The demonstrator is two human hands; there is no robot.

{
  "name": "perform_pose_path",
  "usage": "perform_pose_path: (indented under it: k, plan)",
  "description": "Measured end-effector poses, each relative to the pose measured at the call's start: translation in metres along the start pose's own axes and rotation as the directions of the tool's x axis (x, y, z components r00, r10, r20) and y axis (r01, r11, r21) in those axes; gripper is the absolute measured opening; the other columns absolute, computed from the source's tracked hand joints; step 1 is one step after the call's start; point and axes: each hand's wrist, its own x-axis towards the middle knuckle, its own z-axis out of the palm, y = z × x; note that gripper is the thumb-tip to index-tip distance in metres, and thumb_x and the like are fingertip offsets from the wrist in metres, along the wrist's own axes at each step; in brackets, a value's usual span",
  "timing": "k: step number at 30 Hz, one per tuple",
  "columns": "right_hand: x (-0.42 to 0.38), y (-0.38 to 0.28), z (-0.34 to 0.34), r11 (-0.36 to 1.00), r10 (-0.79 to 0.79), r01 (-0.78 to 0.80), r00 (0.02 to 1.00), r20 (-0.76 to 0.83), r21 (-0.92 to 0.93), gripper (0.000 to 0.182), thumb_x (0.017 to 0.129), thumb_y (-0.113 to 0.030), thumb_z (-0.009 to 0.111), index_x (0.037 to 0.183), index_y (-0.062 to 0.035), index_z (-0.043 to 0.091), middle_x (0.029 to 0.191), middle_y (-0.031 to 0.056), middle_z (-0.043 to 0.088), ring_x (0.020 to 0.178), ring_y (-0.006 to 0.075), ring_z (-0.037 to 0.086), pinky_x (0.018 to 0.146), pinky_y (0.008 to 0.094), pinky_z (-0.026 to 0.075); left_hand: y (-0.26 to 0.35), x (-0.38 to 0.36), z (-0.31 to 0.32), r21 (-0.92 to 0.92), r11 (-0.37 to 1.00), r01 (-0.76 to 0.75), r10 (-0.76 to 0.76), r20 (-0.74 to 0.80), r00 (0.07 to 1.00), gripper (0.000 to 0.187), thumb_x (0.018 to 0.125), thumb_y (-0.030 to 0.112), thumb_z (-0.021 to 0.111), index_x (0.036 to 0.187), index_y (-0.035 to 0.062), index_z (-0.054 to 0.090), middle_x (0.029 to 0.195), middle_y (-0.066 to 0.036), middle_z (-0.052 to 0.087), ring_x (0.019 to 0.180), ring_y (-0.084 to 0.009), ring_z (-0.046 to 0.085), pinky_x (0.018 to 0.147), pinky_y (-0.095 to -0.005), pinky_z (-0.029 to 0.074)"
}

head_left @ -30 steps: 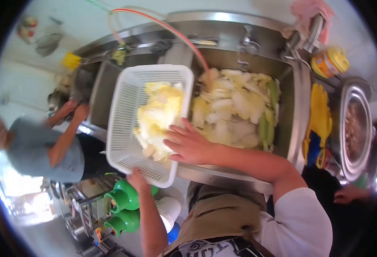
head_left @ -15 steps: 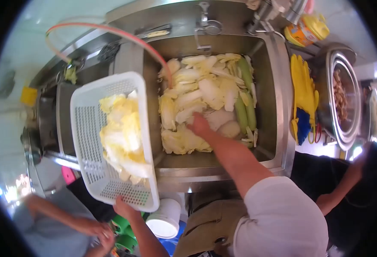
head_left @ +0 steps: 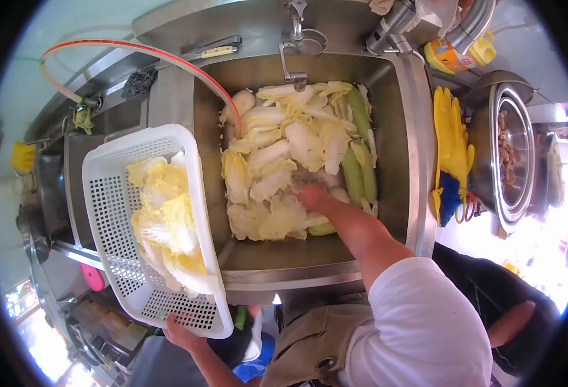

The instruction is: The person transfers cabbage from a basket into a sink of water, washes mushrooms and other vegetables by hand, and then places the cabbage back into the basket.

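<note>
At the basket's [head_left: 113, 213] near edge, pinching the rim with the left hand [head_left: 182, 333]. Between the sink's [head_left: 392, 168] side edges, among cabbage leaves [head_left: 306, 145] with the right hand [head_left: 311, 195]; cannot tell if gripping. Probably slippery, easily torn; best taken by thick stems.

Counted: one white basket [head_left: 198, 200] in left hand [head_left: 181, 335]; beyond right hand [head_left: 310, 195] were one red-striped hose [head_left: 103, 44], one yellow jug [head_left: 448, 57].
</note>
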Motion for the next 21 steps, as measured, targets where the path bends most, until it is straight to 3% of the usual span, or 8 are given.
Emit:
perform_pose_path:
  k: [2, 6, 8, 10, 14, 16, 18, 21]
  plan:
    - [0.005, 0.015, 0.006, 0.972, 0.233, -0.229, 0.965, -0.122, 0.044, 0.018, 0.082, -0.015, 0.056, 0.088, -0.0021, 0.067, 0.08, 0.0179, 0.066, 0.077, 0.038, 0.064, 0.078, 0.0449, 0.051, -0.003, 0.008, -0.008, 0.02, 1.0, -0.013, 0.013, -0.004, 1.0, 0.04, 0.081, 0.009, 0.049, 0.118, -0.0043, 0.047, 0.104, -0.018, 0.057, 0.086, -0.0286, 0.063, 0.068, -0.0401, 0.057]
    - [-0.004, 0.001, 0.006, 0.989, 0.035, 0.031, 0.906, -0.422, 0.147, 0.014, 0.078, -0.008, 0.057, 0.087, -0.0006, 0.065, 0.08, 0.0193, 0.064, 0.078, 0.0371, 0.064, 0.076, 0.0441, 0.052, 0.001, 0.006, -0.006, 0.087, 0.996, 0.012, -0.007, -0.067, 0.998, 0.036, 0.08, 0.01, 0.051, 0.114, -0.0038, 0.048, 0.101, -0.017, 0.056, 0.083, -0.0282, 0.063, 0.068, -0.0398, 0.057]
    - [-0.002, 0.009, 0.003, 0.985, -0.144, 0.168, 0.922, -0.358, 0.037, 0.014, 0.077, -0.006, 0.057, 0.088, 0.0, 0.064, 0.086, 0.0201, 0.065, 0.079, 0.0343, 0.065, 0.077, 0.0439, 0.053, 0.0, 0.003, -0.002, 0.1, 0.995, 0.004, 0.003, -0.075, 0.997, 0.034, 0.079, 0.01, 0.053, 0.11, -0.0041, 0.048, 0.098, -0.017, 0.056, 0.081, -0.0282, 0.063, 0.068, -0.0391, 0.057]
    - [-0.002, 0.023, -0.025, 0.919, 0.379, -0.357, 0.915, -0.134, 0.167, 0.016, 0.077, -0.006, 0.057, 0.09, -0.0011, 0.066, 0.092, 0.0206, 0.066, 0.083, 0.0343, 0.066, 0.076, 0.0436, 0.053, -0.006, 0.012, -0.007, 0.104, 0.995, -0.012, 0.017, -0.054, 0.998, 0.033, 0.079, 0.01, 0.053, 0.108, -0.0044, 0.049, 0.094, -0.016, 0.057, 0.08, -0.0277, 0.063, 0.067, -0.0387, 0.057]
    - [-0.027, 0.014, -0.037, 0.996, 0.083, -0.082, 0.995, 0.056, -0.021, 0.022, 0.084, -0.014, 0.051, 0.099, -0.0037, 0.064, 0.088, 0.0193, 0.066, 0.084, 0.0347, 0.065, 0.074, 0.0446, 0.054, -0.001, 0.004, 0.0, 0.146, 0.987, -0.066, 0.082, -0.109, 0.991, 0.028, 0.081, 0.006, 0.053, 0.107, -0.0037, 0.051, 0.091, -0.013, 0.059, 0.077, -0.0222, 0.063, 0.064, -0.0361, 0.055]
    - [-0.037, 0.022, -0.022, 0.982, -0.167, 0.161, 0.984, -0.065, -0.096, 0.021, 0.086, -0.014, 0.051, 0.101, -0.0051, 0.062, 0.089, 0.0191, 0.066, 0.083, 0.0354, 0.065, 0.074, 0.0444, 0.054, -0.007, 0.01, 0.001, 0.108, 0.991, -0.082, 0.096, -0.123, 0.988, 0.03, 0.081, 0.003, 0.052, 0.109, -0.0036, 0.05, 0.095, -0.013, 0.059, 0.079, -0.0213, 0.063, 0.066, -0.0342, 0.054]
    - [-0.04, 0.016, -0.066, 0.969, 0.243, -0.242, 0.97, 0.006, -0.043, 0.021, 0.088, -0.014, 0.049, 0.094, -0.0025, 0.065, 0.096, 0.0193, 0.067, 0.09, 0.0353, 0.066, 0.076, 0.0467, 0.053, -0.007, 0.006, 0.003, 0.066, 0.991, -0.116, 0.123, -0.114, 0.986, 0.03, 0.08, 0.002, 0.051, 0.109, -0.0041, 0.05, 0.096, -0.013, 0.06, 0.079, -0.0213, 0.063, 0.068, -0.0328, 0.054]
    - [-0.018, 0.033, -0.051, 0.989, 0.146, -0.142, 0.982, -0.119, 0.041, 0.018, 0.086, -0.012, 0.05, 0.092, -0.0023, 0.065, 0.09, 0.0203, 0.066, 0.085, 0.0359, 0.066, 0.073, 0.0462, 0.053, -0.009, -0.005, 0.013, 0.022, 0.983, -0.184, 0.185, -0.102, 0.977, 0.03, 0.079, 0.001, 0.05, 0.108, -0.005, 0.052, 0.096, -0.012, 0.061, 0.079, -0.0216, 0.064, 0.069, -0.0322, 0.054]
